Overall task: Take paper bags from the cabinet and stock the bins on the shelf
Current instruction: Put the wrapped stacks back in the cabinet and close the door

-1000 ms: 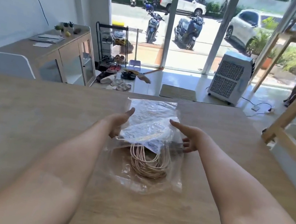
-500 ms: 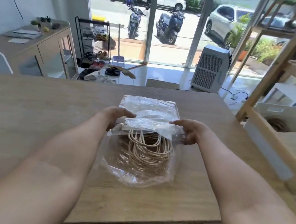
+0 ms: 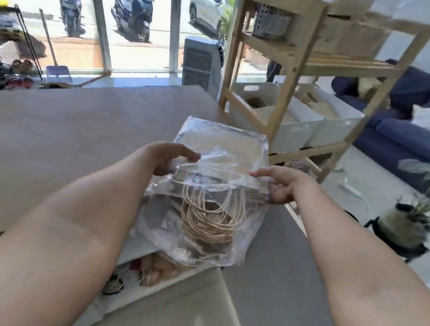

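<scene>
The plastic-wrapped bundle of paper bags, a moment ago resting on the tabletop, is now held lifted between the left hand and right hand, clamped on its sides, and carried toward the shelf bins ahead, so stocking seems imminent.

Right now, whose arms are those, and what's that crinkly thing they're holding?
Those arms belong to a person, not a machine. A camera worn on the person's head looks forward and down, so you see what they see. The left hand and the right hand grip a clear plastic pack from both sides. Inside it are flat brown paper bags with tan cord handles bunched together. The pack is lifted at the edge of the wooden table, whose top looks bare. Ahead to the right stands a wooden shelf with white bins; they already hold some brown paper things, probably bags.
</scene>
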`<state>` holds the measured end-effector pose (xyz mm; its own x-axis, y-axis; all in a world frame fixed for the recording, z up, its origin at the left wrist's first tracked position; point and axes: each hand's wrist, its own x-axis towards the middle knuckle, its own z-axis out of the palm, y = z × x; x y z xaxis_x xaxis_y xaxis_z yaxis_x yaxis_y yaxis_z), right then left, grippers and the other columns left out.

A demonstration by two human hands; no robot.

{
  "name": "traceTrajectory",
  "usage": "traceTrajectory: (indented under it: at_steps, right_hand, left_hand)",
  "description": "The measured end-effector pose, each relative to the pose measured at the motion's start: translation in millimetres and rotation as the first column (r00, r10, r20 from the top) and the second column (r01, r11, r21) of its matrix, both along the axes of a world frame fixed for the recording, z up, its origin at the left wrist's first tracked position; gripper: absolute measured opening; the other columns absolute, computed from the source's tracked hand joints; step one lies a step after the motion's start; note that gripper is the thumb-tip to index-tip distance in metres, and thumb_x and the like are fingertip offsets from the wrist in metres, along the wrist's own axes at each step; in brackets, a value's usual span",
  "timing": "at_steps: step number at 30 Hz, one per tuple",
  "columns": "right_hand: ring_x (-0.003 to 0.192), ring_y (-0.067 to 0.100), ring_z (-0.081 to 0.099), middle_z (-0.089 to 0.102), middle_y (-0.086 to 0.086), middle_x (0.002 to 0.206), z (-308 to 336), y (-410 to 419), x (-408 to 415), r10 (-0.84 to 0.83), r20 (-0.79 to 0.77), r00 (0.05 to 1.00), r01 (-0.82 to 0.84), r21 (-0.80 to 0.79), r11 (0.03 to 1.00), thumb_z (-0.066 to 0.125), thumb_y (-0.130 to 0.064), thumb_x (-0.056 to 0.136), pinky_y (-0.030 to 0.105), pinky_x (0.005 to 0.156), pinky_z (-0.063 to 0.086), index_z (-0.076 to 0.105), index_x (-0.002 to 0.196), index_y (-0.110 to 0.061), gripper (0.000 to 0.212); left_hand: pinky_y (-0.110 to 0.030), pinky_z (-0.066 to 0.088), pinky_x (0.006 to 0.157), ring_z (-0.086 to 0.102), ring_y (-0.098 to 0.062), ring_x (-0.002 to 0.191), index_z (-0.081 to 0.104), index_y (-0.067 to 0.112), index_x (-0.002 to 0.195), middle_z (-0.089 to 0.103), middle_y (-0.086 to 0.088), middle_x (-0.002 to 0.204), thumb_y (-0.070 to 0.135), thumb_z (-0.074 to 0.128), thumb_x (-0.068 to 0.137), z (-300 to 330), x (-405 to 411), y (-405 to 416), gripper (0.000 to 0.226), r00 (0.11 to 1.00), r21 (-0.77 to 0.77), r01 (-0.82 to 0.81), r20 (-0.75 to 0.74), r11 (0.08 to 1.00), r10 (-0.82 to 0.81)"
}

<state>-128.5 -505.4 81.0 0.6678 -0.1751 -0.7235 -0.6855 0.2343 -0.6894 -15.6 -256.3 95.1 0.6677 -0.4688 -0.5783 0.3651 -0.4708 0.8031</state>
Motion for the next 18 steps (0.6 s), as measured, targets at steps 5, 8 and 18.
traceTrajectory:
  at_steps: [5,8,18]
  right_hand:
    - [0.096,0.025,0.069,0.071,0.01,0.104,-19.4,-36.9,-87.9,-0.071,-0.042,0.997,0.073,0.045,0.996,0.095,0.005,0.018,0.041,0.091,0.054,0.057,0.125,-0.012,0.116]
    - [0.074,0.028,0.075,0.076,0.015,0.086,-33.6,-24.5,-127.1,-0.102,-0.064,0.993,0.105,0.05,0.993,0.091,0.008,0.036,0.046,0.067,0.061,0.056,0.118,-0.008,0.091]
    - [0.058,0.022,0.074,0.075,0.01,0.068,-138.3,26.8,-174.5,-0.112,-0.247,0.963,0.141,0.104,0.985,0.064,-0.004,0.085,0.038,0.048,0.059,0.044,0.127,-0.015,0.047]
  left_hand:
    - [-0.019,0.029,0.036,0.037,-0.01,0.034,0.062,0.014,0.098,0.056,0.001,0.046,0.045,0.076,0.069,-7.6,-60.4,-34.5,0.045,0.995,0.173,0.083,0.033,0.981,-0.09]
    - [-0.017,0.027,0.039,0.037,-0.008,0.04,0.061,0.015,0.091,0.055,0.002,0.047,0.045,0.078,0.066,-28.4,-81.0,-36.0,0.043,0.991,0.2,0.13,0.015,0.971,-0.136]
    - [-0.03,0.045,0.085,0.061,-0.02,0.081,0.064,0.013,0.113,0.068,-0.001,0.094,0.042,0.091,0.043,-170.2,-81.9,0.3,0.08,0.954,0.261,0.242,-0.241,0.934,-0.179]
